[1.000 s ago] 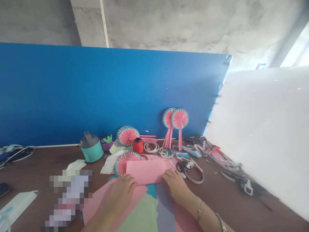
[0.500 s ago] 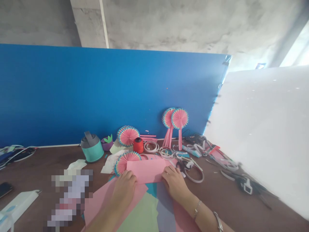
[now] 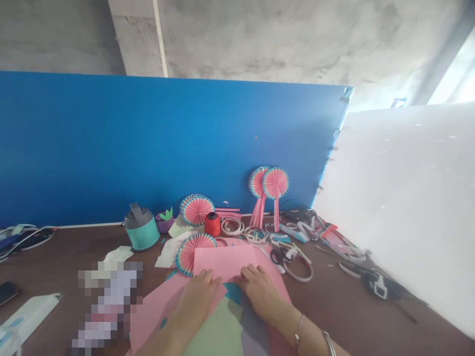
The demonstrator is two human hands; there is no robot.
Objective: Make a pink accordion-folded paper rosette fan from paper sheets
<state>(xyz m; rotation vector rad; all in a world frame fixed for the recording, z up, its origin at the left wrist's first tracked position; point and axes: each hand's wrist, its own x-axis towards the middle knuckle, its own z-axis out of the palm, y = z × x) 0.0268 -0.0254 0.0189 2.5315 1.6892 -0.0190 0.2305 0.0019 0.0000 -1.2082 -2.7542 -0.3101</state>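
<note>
A pink sheet of paper, wide and short, lies in front of me with its near edge under my fingers. My left hand has its curled fingers on the lower left part of that edge. On the lower right part, my right hand grips the edge with bent fingers; the thumbs are mostly hidden. Beneath my hands spread more coloured sheets: a pink one, a pale green one and a grey-blue one. A pleated pink paper rosette with a blue rim touches the sheet's left side.
Behind stand a red thread spool, a stacked rosette and two rosettes with tails against the blue partition. Scissors and white strip coils lie right. Left is a teal container.
Both hands have slid nearer to me along the pink sheet, and the right hand has shifted inward to the left. The sheet itself has hardly moved.
</note>
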